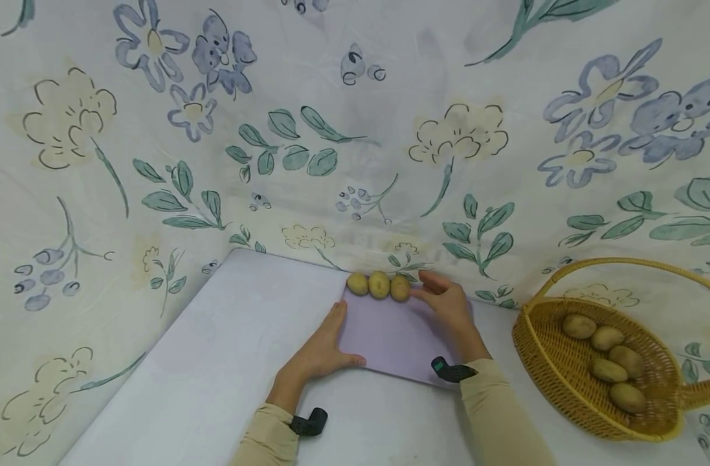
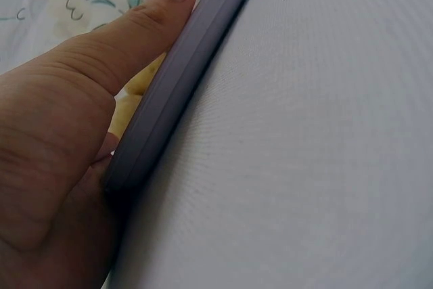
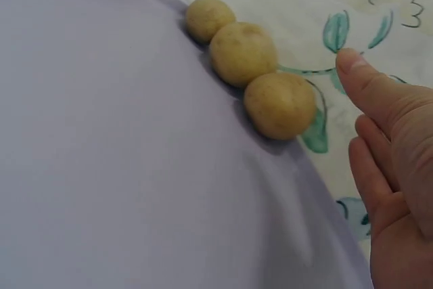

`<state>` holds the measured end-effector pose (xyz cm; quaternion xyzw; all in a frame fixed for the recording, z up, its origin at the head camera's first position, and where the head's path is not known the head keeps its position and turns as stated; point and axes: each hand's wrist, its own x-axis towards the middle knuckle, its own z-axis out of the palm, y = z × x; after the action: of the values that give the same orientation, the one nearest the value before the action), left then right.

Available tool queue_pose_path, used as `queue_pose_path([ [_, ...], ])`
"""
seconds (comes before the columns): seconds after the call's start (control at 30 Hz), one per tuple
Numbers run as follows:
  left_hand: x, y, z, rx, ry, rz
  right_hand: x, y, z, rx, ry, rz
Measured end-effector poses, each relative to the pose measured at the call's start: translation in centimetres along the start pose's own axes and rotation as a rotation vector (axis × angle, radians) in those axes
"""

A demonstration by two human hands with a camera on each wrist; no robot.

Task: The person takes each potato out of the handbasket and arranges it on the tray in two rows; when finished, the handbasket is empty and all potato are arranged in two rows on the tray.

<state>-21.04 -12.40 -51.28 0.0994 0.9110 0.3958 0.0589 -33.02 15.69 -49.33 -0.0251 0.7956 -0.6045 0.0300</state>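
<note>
I'm resting my unclenched left grip (image 1: 324, 350) against the lilac board (image 1: 395, 336), my released right grip (image 1: 452, 310) hovering beside three far potatoes (image 1: 379, 285).

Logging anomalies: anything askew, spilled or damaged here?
Nothing stands out: three potatoes sit in a row along the far edge of the lilac board, five other potatoes lie in the basket, and no spill or damage shows.

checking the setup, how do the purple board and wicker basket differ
The board is flat and pale purple; the basket is walled, golden-brown wicker. The board bears three potatoes in a row; the basket holds five visible potatoes, scattered. The basket has an arched handle; the board shows none. Both bear potatoes.
</note>
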Motion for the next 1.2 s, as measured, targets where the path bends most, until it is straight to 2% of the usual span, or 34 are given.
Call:
queue_pose_path([
  [0.37,0.1,-0.1,0.2,0.015,0.005,0.009,-2.6,-1.8,-4.1,-0.083,-0.090,-0.027],
  [0.57,0.1,-0.1,0.2,0.011,0.003,0.009,-4.4,-3.0,-7.1,-0.061,-0.175,-0.135],
  [0.73,0.2,-0.2,0.3,0.007,0.005,0.012,-6.3,-4.2,-10.5,-0.078,-0.258,-0.170],
  [0.97,0.1,-0.2,0.0,0.008,0.006,-0.004,-8.2,-4.4,-14.8,-0.043,-0.363,-0.254],
  [1.1,0.0,-0.1,0.1,-0.001,0.007,-0.007,-8.9,-4.3,-17.1,-0.053,-0.378,-0.332],
  [1.2,0.0,-0.1,0.2,-0.006,0.004,-0.011,-9.4,-4.1,-19.0,-0.077,-0.338,-0.357],
])
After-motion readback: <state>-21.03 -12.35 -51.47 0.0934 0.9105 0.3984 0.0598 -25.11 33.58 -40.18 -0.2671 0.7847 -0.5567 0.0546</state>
